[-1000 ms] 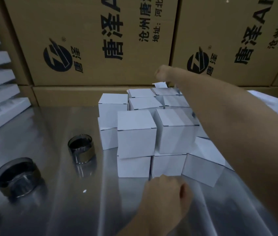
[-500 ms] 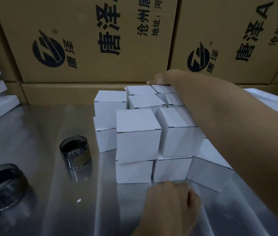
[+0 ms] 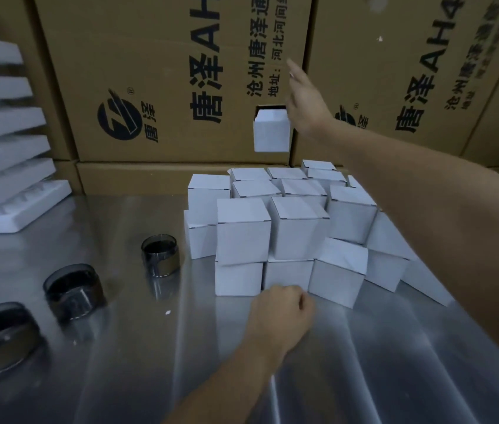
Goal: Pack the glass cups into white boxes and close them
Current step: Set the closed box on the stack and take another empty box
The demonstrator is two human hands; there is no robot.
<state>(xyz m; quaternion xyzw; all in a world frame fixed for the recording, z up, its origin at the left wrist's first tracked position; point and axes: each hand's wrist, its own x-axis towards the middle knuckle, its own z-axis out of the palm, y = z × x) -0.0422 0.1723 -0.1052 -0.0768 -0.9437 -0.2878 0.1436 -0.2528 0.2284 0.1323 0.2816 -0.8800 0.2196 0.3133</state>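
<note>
**Kid A:** Where are the two hands?

**Kid B:** The right hand (image 3: 304,102) is up high and far back, in front of the big brown cartons (image 3: 156,41). Its fingers are straight and point up.

**Kid A:** Is it holding something?

**Kid B:** One small white box (image 3: 270,133) is up in the air, just left of that hand. Its top flap is open. It is right at the edge of the palm, but I cannot tell if the hand is touching it.

**Kid A:** And the other hand?

**Kid B:** The left hand (image 3: 282,313) is low and near, on the shiny metal table (image 3: 120,377). Its fingers are curled into a fist, and I see nothing in it. The knuckles are very close to the lowest boxes. I cannot tell if they touch.

**Kid A:** Which boxes?

**Kid B:** The pile of white boxes (image 3: 297,228). They are closed and stacked on each other, in the middle and right of the table, going back to the cartons. Some on the right side lean a bit.

**Kid A:** Where are the cups?

**Kid B:** Three dark glass cups (image 3: 160,255) stand on the table, left of the pile, each one apart from the others. The far one is near the pile. The other two are nearer and more to the left. All three stand with the open side up.

**Kid A:** Anything else?

**Kid B:** White foam trays (image 3: 13,166) are stacked at the far left.
</note>
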